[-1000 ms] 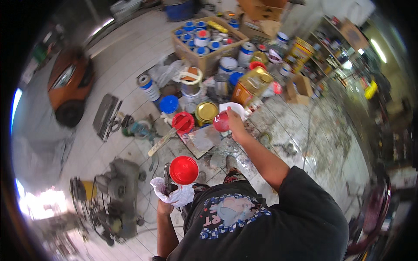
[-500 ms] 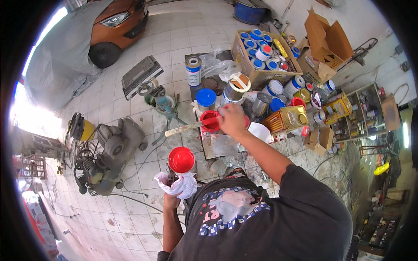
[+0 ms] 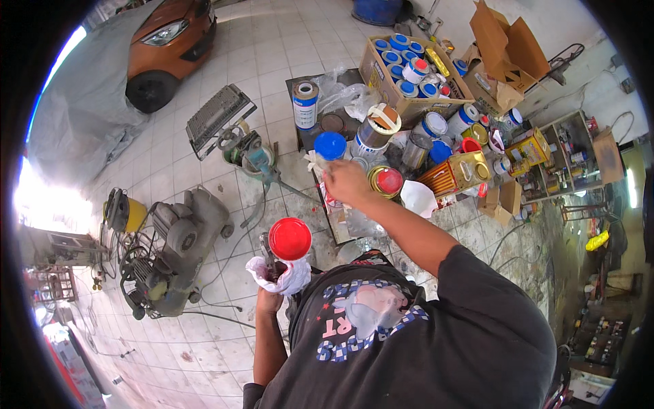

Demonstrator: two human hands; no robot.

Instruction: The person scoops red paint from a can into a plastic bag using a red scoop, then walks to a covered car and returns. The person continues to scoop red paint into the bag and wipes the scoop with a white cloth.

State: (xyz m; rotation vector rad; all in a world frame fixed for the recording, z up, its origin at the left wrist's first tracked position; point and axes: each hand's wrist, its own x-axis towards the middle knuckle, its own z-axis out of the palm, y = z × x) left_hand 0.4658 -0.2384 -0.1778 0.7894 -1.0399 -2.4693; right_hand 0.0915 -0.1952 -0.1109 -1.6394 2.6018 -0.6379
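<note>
My left hand [image 3: 270,300] is closed around the lower part of a spray gun, with a white cloth [image 3: 294,277] bunched about it. The gun's round cup [image 3: 289,238] sits on top, uncovered, showing bright red paint. My right hand [image 3: 346,183] is over a red-smeared can [image 3: 332,200] at the bench's near left corner. Its fingers look bent together and point down; whatever they hold is hidden. Just behind stands a can with a blue lid [image 3: 330,145]. To the hand's right is an open gold-rimmed tin [image 3: 386,182] with red on it.
A cardboard box of blue-lidded cans [image 3: 415,112] stands beyond the bench, near a yellow rectangular tin [image 3: 458,174]. On the tiled floor to the left are an air compressor [image 3: 180,235], a yellow bucket [image 3: 135,210] and a floodlight [image 3: 219,119]. An orange car [image 3: 167,51] is partly covered.
My right hand has moved left and slightly down; the flat, red-coated stick it held is no longer visible. The spray gun cup has shifted slightly right and up.
</note>
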